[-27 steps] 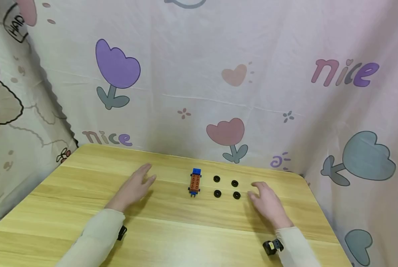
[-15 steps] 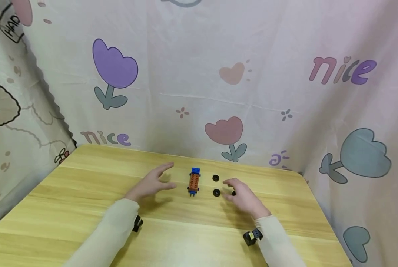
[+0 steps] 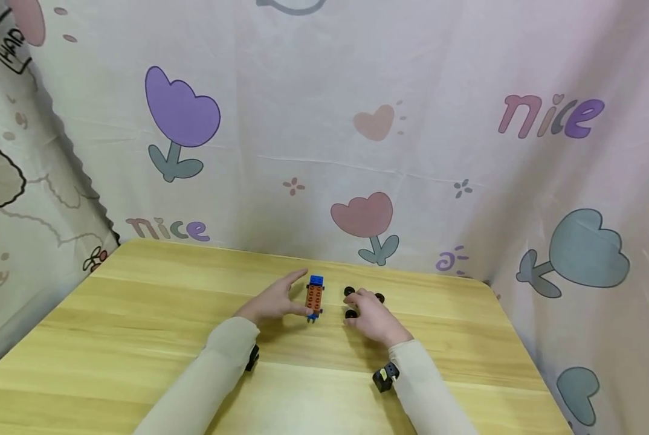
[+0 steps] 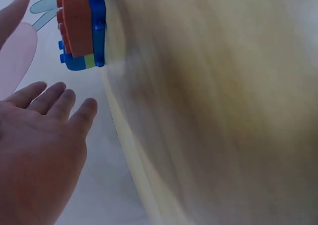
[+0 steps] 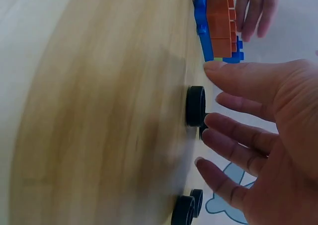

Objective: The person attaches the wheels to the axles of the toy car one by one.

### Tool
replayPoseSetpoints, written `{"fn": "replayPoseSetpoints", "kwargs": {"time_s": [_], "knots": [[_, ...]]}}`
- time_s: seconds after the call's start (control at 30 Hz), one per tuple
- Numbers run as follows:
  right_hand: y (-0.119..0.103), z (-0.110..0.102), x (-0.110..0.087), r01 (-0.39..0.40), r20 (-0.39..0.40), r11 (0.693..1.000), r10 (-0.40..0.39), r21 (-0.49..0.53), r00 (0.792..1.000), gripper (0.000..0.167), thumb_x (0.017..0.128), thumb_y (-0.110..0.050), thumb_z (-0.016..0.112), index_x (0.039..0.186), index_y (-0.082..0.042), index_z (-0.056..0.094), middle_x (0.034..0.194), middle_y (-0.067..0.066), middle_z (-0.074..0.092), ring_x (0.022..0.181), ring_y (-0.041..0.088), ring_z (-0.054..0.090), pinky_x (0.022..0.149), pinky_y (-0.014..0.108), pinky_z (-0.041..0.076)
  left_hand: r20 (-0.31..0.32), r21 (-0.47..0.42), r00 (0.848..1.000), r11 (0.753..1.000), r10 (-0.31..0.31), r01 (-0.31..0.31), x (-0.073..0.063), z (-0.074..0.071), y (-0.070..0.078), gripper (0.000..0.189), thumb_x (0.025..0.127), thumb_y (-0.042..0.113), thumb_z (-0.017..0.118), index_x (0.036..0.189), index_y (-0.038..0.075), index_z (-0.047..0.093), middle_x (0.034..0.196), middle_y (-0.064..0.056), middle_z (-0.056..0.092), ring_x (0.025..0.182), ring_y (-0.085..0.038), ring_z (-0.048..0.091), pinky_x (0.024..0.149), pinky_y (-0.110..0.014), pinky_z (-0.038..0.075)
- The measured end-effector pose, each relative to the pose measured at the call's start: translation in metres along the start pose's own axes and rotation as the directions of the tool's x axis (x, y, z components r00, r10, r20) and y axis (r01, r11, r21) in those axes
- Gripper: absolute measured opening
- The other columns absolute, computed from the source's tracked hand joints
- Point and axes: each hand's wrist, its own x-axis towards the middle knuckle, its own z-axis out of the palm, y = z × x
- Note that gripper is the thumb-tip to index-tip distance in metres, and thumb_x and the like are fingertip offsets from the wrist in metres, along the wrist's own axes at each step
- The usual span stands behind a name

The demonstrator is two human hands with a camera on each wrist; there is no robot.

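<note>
A brick-built toy car chassis [image 3: 314, 297], orange studded bricks on a blue base, stands on the table. My left hand [image 3: 272, 304] is at its left side with fingers spread and thumb by its near end. In the left wrist view this hand [image 4: 44, 140] shows its palm, with a gap between its fingers and the chassis. Black toy wheels lie right of the chassis. My right hand [image 3: 377, 319] hovers over them, thumb and fingers extended about the near-left wheel [image 3: 350, 314]. The right wrist view shows the fingers beside that wheel [image 5: 196, 106]; contact is unclear.
Other black wheels lie at the far left [image 3: 348, 291] and far right [image 3: 380, 297] of the group; my right hand hides another in the head view. The wooden table [image 3: 303, 393] ends at a printed curtain [image 3: 281, 121] behind.
My left hand has moved right, up to the chassis. My right hand has moved left, from beside the wheels to over them. The chassis and wheels have stayed in place.
</note>
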Motion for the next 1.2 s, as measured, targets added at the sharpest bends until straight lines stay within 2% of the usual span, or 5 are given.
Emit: {"fn": "replayPoseSetpoints", "kwargs": {"time_s": [0.2, 0.4, 0.77, 1.03, 1.2], "knots": [[0.002, 0.004, 0.001, -0.009, -0.002, 0.999, 0.009, -0.032, 1.000, 0.039, 0.086, -0.004, 0.072, 0.124, -0.001, 0.063, 0.113, 0.010, 0.055, 0.106, 0.028, 0.052, 0.092, 0.045, 0.046, 0.023, 0.111, 1.000, 0.994, -0.020, 0.018, 0.012, 0.006, -0.001, 0.110, 0.074, 0.023, 0.089, 0.157, 0.007, 0.018, 0.160, -0.014, 0.017, 0.145, -0.036, 0.016, 0.113, -0.055, 0.018], [0.005, 0.005, 0.005, -0.027, -0.009, 0.999, 0.027, -0.025, 1.000, 0.038, 0.086, -0.001, 0.070, 0.123, -0.002, 0.064, 0.114, 0.009, 0.054, 0.102, 0.025, 0.051, 0.091, 0.043, 0.046, 0.037, 0.138, 0.998, 0.989, -0.048, 0.042, 0.020, 0.011, -0.001, 0.118, 0.070, 0.020, 0.091, 0.157, 0.003, 0.013, 0.160, -0.017, 0.015, 0.146, -0.035, 0.012, 0.115, -0.053, 0.015], [0.008, 0.007, 0.005, -0.023, -0.014, 1.000, 0.023, 0.000, 1.000, 0.027, 0.084, 0.002, 0.069, 0.110, -0.002, 0.068, 0.107, 0.008, 0.055, 0.103, 0.028, 0.055, 0.094, 0.045, 0.047, 0.058, 0.217, 0.997, 0.976, -0.043, 0.030, 0.021, 0.017, 0.006, 0.115, 0.072, 0.011, 0.089, 0.156, 0.000, 0.011, 0.160, -0.019, 0.013, 0.144, -0.036, 0.017, 0.115, -0.049, 0.018], [0.010, 0.007, 0.007, -0.032, -0.019, 0.999, 0.032, -0.004, 0.999, 0.024, 0.086, -0.001, 0.071, 0.110, -0.002, 0.068, 0.104, 0.007, 0.056, 0.096, 0.024, 0.056, 0.086, 0.041, 0.049, 0.024, 0.273, 0.999, 0.962, -0.027, 0.019, 0.025, 0.017, 0.007, 0.103, 0.074, 0.011, 0.088, 0.154, 0.000, 0.023, 0.154, -0.017, 0.027, 0.136, -0.034, 0.034, 0.112, -0.047, 0.028], [0.010, 0.006, 0.005, -0.051, -0.023, 0.998, 0.052, 0.028, 0.998, 0.026, 0.087, -0.004, 0.071, 0.112, -0.001, 0.067, 0.102, 0.006, 0.056, 0.092, 0.022, 0.056, 0.083, 0.040, 0.050, 0.026, 0.305, 0.999, 0.952, -0.025, 0.016, 0.027, 0.018, 0.006, 0.103, 0.074, 0.015, 0.088, 0.153, -0.002, 0.024, 0.153, -0.017, 0.026, 0.132, -0.034, 0.039, 0.109, -0.047, 0.034]]}}
